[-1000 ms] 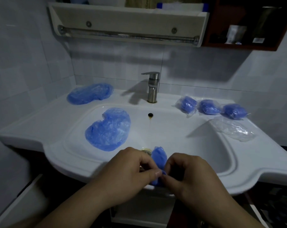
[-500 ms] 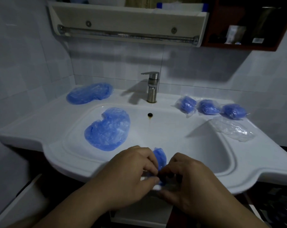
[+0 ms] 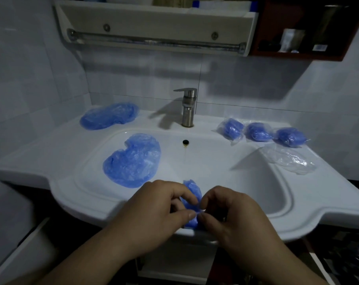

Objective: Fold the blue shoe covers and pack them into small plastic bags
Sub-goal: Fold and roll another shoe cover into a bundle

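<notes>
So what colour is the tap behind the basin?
Silver, brushed metal tap, clearest in the head view.

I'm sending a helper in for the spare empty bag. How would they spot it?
Start at the tap and look right along the sink ledge, past the three packed bags in a row. Just in front of them lies the empty bag, flat and crumpled. It alone is clear, with nothing blue inside.

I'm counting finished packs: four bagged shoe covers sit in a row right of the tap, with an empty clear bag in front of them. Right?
Not quite: the head view shows three bagged shoe covers right of the tap, not four. The empty clear bag does lie in front of them.
</notes>
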